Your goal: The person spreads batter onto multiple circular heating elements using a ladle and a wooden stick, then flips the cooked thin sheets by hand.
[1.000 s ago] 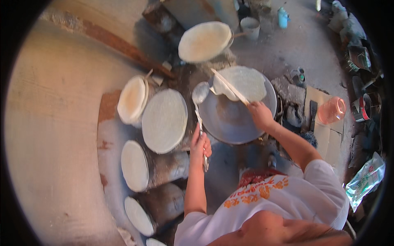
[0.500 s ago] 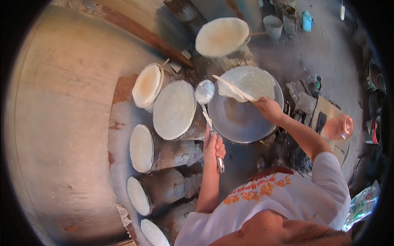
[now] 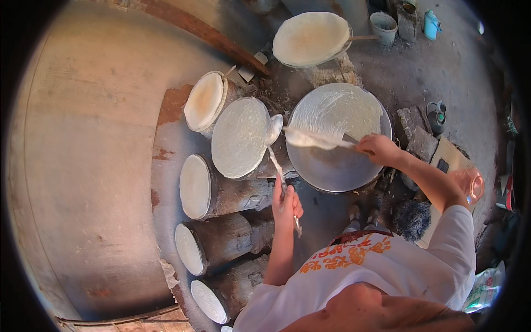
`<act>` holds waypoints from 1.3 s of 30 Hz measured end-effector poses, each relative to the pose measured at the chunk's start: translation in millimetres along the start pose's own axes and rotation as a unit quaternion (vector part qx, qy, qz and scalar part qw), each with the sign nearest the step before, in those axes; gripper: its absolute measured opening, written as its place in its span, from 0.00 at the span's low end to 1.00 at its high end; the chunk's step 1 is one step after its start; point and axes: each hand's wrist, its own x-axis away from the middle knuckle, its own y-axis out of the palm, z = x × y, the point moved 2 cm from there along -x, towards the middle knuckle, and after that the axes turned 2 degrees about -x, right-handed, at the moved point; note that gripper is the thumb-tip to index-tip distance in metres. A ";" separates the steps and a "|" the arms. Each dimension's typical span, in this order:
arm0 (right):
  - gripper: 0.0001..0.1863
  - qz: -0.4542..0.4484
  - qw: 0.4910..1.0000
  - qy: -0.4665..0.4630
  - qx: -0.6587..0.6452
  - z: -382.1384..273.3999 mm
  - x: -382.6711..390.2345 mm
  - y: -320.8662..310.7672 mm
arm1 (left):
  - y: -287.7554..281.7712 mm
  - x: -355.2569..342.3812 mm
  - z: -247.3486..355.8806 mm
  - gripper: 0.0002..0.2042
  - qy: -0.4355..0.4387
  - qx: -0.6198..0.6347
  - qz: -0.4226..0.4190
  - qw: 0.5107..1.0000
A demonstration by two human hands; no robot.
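Note:
My left hand (image 3: 287, 206) is closed around the handle of a metal ladle (image 3: 274, 130), whose batter-smeared bowl hangs beside a batter-coated round plate (image 3: 239, 138). My right hand (image 3: 381, 150) grips a batter spreader (image 3: 316, 138) with a long, pale, batter-coated blade. That blade lies across a large round griddle (image 3: 334, 172), at the near edge of a layer of wet white batter (image 3: 337, 108) over its far part. Bare grey metal shows on the griddle's near part.
Several drum-shaped stoves (image 3: 224, 243) topped with pale rounds line the left. A large flatbread (image 3: 311, 39) rests on a round support beyond the griddle. A bucket (image 3: 384, 27) and a blue flask (image 3: 431, 25) stand far right; a pinkish clear container (image 3: 469, 183) sits nearer.
Batter covers more of the griddle's far part. My right hand has shifted slightly right with the spreader, whose blade lies flatter across. The ladle's bowl has turned sideways, and the whole view has shifted.

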 end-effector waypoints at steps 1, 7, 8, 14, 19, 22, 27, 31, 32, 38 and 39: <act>0.17 -0.017 0.999 -0.002 -0.041 -3.0 4.4 -4.8 | -8.6 5.8 -2.4 0.27 -0.010 -0.012 0.006 1.000; 0.15 0.038 0.997 -0.035 -0.051 31.3 -19.5 -33.3 | 4.8 3.0 -3.6 0.28 -0.016 -0.018 0.030 0.999; 0.15 0.008 0.997 -0.039 -0.063 27.3 -15.3 -35.8 | 0.0 6.7 -2.9 0.28 -0.016 -0.019 0.043 0.999; 0.17 -0.021 0.992 0.066 -0.108 39.4 17.1 -48.9 | -30.5 26.0 -32.0 0.28 -0.050 -0.101 0.029 0.993; 0.20 -0.078 0.990 0.016 -0.120 8.0 50.0 -48.2 | -15.1 58.5 -52.2 0.28 -0.061 -0.145 -0.040 0.987; 0.20 0.025 0.985 0.130 -0.114 27.2 89.0 -35.3 | -18.4 65.5 -58.9 0.28 -0.091 -0.124 -0.071 0.985; 0.17 0.075 0.995 0.053 -0.023 -38.1 112.9 6.5 | -17.4 72.2 -49.9 0.27 -0.046 -0.124 -0.126 0.983; 0.21 0.186 0.896 0.276 -0.294 -113.5 148.9 66.5 | -59.2 65.6 13.0 0.27 0.046 -0.090 -0.155 0.983; 0.21 0.189 0.796 0.363 -0.445 -144.5 120.2 105.4 | -67.1 53.9 27.4 0.27 0.072 -0.055 -0.170 0.981; 0.12 0.345 0.703 0.268 -0.561 -167.5 -56.0 294.9 | -100.9 51.3 58.8 0.28 0.093 0.124 -0.248 0.956; 0.12 0.368 0.679 0.291 -0.565 -171.2 -48.7 309.5 | -111.0 53.4 55.1 0.29 0.085 0.111 -0.248 0.958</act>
